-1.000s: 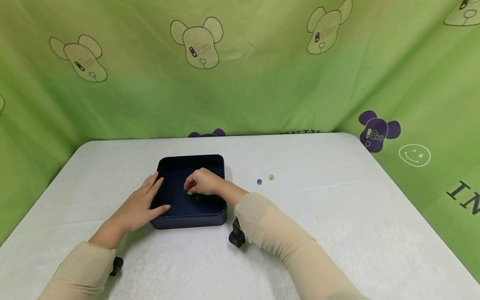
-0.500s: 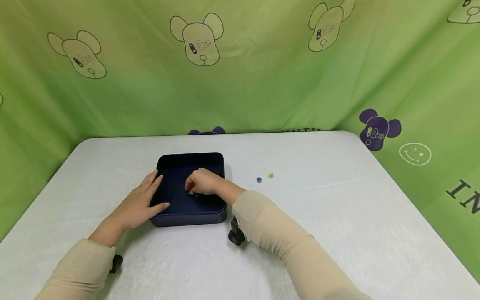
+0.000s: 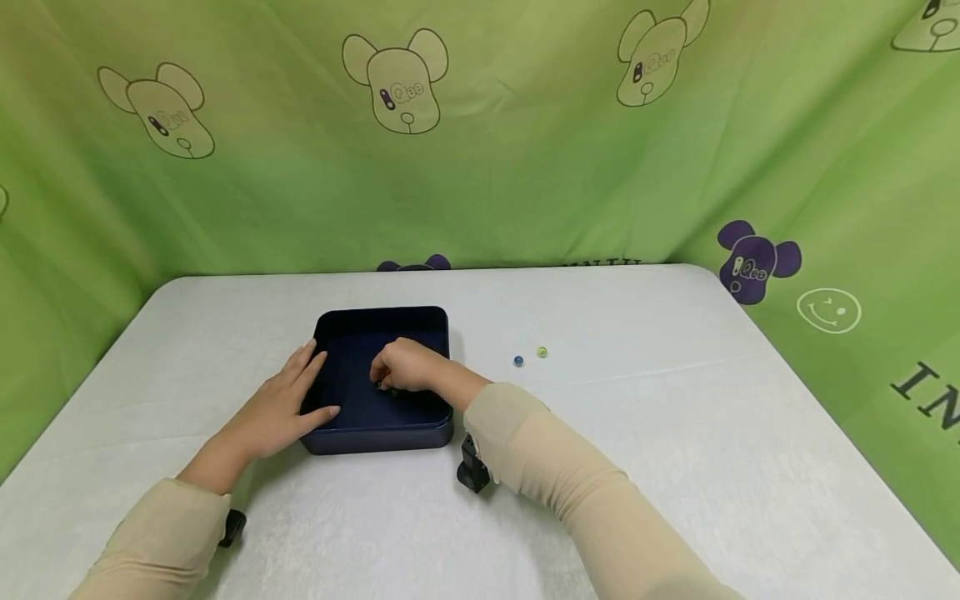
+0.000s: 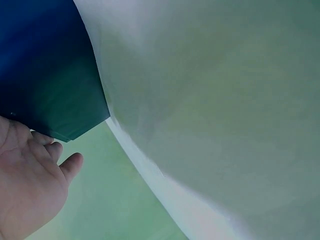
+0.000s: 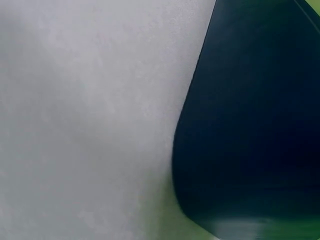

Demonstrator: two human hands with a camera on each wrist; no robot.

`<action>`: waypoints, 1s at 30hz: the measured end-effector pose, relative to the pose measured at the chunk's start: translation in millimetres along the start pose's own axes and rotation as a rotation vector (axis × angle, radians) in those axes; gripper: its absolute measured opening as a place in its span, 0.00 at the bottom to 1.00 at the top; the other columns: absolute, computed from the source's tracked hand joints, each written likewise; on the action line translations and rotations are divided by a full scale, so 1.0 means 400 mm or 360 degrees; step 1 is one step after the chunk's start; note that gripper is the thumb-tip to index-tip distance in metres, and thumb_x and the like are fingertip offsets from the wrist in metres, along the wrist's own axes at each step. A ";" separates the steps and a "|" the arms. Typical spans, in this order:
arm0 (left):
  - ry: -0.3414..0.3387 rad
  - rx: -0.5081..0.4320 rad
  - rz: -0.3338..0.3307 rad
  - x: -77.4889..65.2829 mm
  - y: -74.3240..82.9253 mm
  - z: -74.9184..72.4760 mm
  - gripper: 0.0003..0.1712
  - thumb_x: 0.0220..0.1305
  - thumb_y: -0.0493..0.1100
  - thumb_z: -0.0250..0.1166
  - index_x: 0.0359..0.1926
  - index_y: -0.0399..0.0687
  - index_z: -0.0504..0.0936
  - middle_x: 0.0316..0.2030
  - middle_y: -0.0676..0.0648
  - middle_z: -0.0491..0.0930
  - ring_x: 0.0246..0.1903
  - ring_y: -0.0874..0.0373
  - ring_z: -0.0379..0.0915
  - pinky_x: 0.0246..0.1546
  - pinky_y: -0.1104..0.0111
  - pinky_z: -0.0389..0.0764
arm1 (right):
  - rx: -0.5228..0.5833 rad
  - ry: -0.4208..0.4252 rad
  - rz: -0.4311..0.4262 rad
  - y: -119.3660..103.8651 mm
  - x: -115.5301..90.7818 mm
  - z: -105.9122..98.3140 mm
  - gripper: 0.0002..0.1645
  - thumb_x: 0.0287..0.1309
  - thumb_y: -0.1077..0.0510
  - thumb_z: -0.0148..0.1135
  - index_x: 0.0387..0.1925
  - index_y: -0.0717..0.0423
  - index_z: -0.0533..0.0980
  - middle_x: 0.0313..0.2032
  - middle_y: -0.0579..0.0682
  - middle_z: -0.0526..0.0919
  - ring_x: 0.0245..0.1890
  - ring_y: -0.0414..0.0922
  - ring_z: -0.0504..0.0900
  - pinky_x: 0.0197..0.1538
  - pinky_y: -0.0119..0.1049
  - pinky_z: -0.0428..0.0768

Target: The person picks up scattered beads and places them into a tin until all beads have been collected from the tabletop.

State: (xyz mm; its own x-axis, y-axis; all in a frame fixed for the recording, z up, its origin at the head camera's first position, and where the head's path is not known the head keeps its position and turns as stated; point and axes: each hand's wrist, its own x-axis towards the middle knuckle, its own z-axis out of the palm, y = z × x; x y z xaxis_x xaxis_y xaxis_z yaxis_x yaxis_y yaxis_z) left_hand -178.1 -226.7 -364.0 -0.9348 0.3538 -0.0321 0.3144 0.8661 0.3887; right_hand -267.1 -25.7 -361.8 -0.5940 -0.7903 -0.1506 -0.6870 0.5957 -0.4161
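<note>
A dark blue, square-cornered open box (image 3: 378,440) stands on the table, left of centre in the head view. My left hand (image 3: 272,410) rests on its left rim, fingers spread and thumb over the front left corner. My right hand (image 3: 408,365) reaches down inside the box and pinches a small dark marble (image 3: 379,385) at its fingertips, partly hidden by them. Close beside those fingers lies a green marble (image 3: 394,392) on the box floor. In the left wrist view my left hand (image 4: 30,185) is at the box edge. The right wrist view shows only box and table.
To the right of the box, a blue marble (image 3: 518,361) and a yellow-green marble (image 3: 542,352) lie near each other on the white tablecloth (image 3: 675,433). A green printed curtain (image 3: 510,167) hangs behind the table and along its sides.
My right fingertips have shifted very slightly right inside the box, closer to the green marble. My left hand holds its place on the rim.
</note>
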 end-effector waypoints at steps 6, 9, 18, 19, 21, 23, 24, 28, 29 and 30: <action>0.0005 0.0001 0.0006 0.000 0.000 0.000 0.46 0.57 0.62 0.50 0.65 0.39 0.44 0.65 0.42 0.34 0.63 0.47 0.31 0.52 0.43 0.49 | -0.0009 -0.0005 -0.0004 0.000 0.001 0.000 0.11 0.48 0.62 0.61 0.37 0.55 0.79 0.36 0.45 0.80 0.36 0.35 0.76 0.39 0.22 0.70; 0.0009 0.0004 0.0007 0.001 0.000 -0.001 0.46 0.57 0.62 0.50 0.65 0.39 0.44 0.65 0.42 0.34 0.63 0.47 0.31 0.52 0.43 0.49 | -0.0009 -0.0003 -0.0007 0.001 0.001 0.000 0.11 0.48 0.62 0.61 0.37 0.55 0.79 0.36 0.45 0.80 0.35 0.35 0.76 0.39 0.22 0.70; 0.0021 0.0000 0.0015 0.001 -0.001 0.002 0.47 0.57 0.63 0.49 0.65 0.38 0.44 0.65 0.42 0.35 0.63 0.47 0.31 0.52 0.44 0.50 | -0.0062 -0.0012 -0.0023 -0.003 -0.002 -0.002 0.12 0.49 0.64 0.60 0.38 0.55 0.79 0.36 0.46 0.80 0.36 0.36 0.76 0.39 0.22 0.70; 0.0020 -0.0003 0.0014 0.001 -0.001 0.002 0.47 0.57 0.63 0.49 0.65 0.38 0.44 0.65 0.42 0.35 0.63 0.47 0.31 0.52 0.44 0.50 | -0.0063 -0.0016 -0.0021 -0.003 -0.002 -0.003 0.12 0.49 0.64 0.60 0.38 0.55 0.79 0.36 0.46 0.80 0.37 0.36 0.76 0.39 0.22 0.70; 0.0013 -0.0007 0.0007 0.000 -0.001 0.003 0.47 0.56 0.64 0.49 0.65 0.38 0.44 0.65 0.42 0.34 0.63 0.47 0.31 0.52 0.44 0.49 | -0.0071 -0.0023 -0.0023 -0.004 -0.004 -0.004 0.12 0.49 0.65 0.60 0.39 0.55 0.79 0.37 0.46 0.80 0.37 0.36 0.76 0.39 0.22 0.70; 0.0009 -0.0009 0.0004 0.000 -0.001 0.003 0.47 0.56 0.64 0.49 0.65 0.39 0.44 0.65 0.42 0.34 0.63 0.47 0.30 0.53 0.44 0.49 | -0.0076 -0.0021 -0.0027 -0.004 -0.006 -0.004 0.12 0.49 0.65 0.60 0.38 0.55 0.79 0.36 0.46 0.80 0.36 0.36 0.76 0.39 0.22 0.70; 0.0005 -0.0011 0.0001 0.000 -0.001 0.004 0.47 0.56 0.64 0.49 0.65 0.39 0.43 0.65 0.43 0.34 0.63 0.47 0.30 0.53 0.44 0.49 | -0.0075 -0.0017 -0.0030 -0.004 -0.007 -0.005 0.12 0.49 0.65 0.60 0.38 0.55 0.79 0.36 0.46 0.80 0.36 0.36 0.76 0.39 0.22 0.70; 0.0003 -0.0012 -0.0005 0.000 0.000 0.004 0.47 0.56 0.64 0.49 0.65 0.39 0.43 0.65 0.43 0.33 0.63 0.47 0.30 0.52 0.44 0.49 | -0.0054 0.0014 -0.0054 -0.005 -0.012 -0.008 0.11 0.49 0.65 0.60 0.37 0.55 0.79 0.36 0.46 0.80 0.36 0.36 0.76 0.39 0.22 0.71; 0.0004 -0.0012 -0.0006 0.000 0.000 0.004 0.47 0.56 0.64 0.49 0.65 0.39 0.43 0.65 0.43 0.33 0.63 0.47 0.31 0.52 0.44 0.49 | -0.0042 0.0022 -0.0060 -0.006 -0.013 -0.009 0.11 0.49 0.65 0.59 0.37 0.56 0.79 0.36 0.46 0.80 0.36 0.36 0.76 0.39 0.22 0.71; 0.0006 -0.0013 -0.0005 0.000 0.000 0.003 0.47 0.56 0.64 0.49 0.65 0.39 0.43 0.65 0.43 0.33 0.63 0.47 0.31 0.52 0.44 0.49 | -0.0029 0.0026 -0.0064 -0.006 -0.015 -0.010 0.11 0.49 0.65 0.59 0.37 0.56 0.79 0.36 0.46 0.80 0.36 0.36 0.76 0.39 0.22 0.71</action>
State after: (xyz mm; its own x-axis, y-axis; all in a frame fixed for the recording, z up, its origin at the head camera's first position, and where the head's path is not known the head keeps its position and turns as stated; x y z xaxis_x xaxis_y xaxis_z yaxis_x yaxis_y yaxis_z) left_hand -177.9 -226.0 -365.2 -0.9364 0.3497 -0.0302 0.3100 0.8644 0.3959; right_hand -263.5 -21.8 -356.1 -0.5724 -0.8112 -0.1193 -0.7178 0.5661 -0.4053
